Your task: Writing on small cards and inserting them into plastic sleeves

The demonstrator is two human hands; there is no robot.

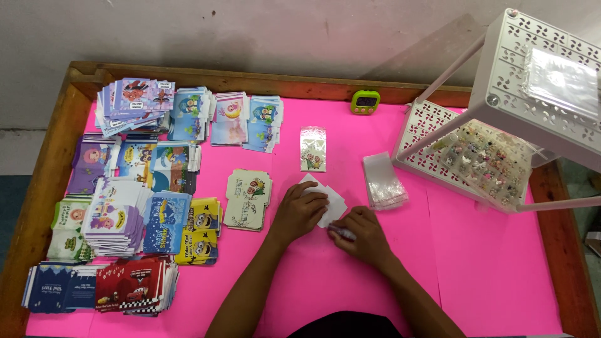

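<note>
White card (332,203) lies under both hands' grip.

A wooden-framed table (44,181) fills most of the view, its top covered by a bright pink sheet (488,263). Behind it runs a plain grey wall (263,31), scuffed and marked in places. At the left edge a strip of dark blue-grey floor (9,206) shows beside the table. The light is even and fairly soft, and a white tiered rack (538,69) at the right casts a shadow on the wall.
</note>
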